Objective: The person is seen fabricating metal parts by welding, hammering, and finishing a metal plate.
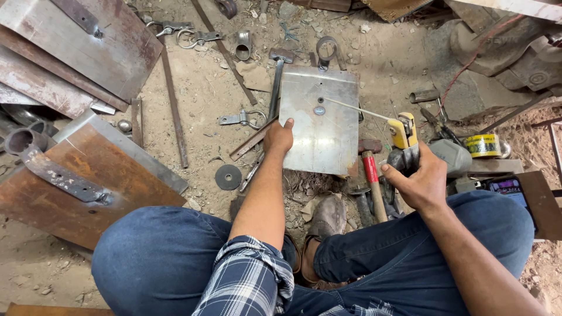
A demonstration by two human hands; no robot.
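I sit cross-legged on a dirt floor in blue jeans. My left hand (278,138) grips the left edge of a square shiny steel plate (321,137) lying in front of me. A small round washer (319,110) sits on the plate near its top. My right hand (417,178) holds a yellow and grey welding electrode holder (404,140). Its thin rod (357,109) reaches left across the plate, with its tip close to the washer.
Rusty and bare steel sheets (88,175) lie at the left with a hinge strap. A red-handled hammer (370,169), a second hammer (277,76), metal rings, rods, a grinding disc (228,177), yellow tape roll (483,145) and a phone (509,190) lie around.
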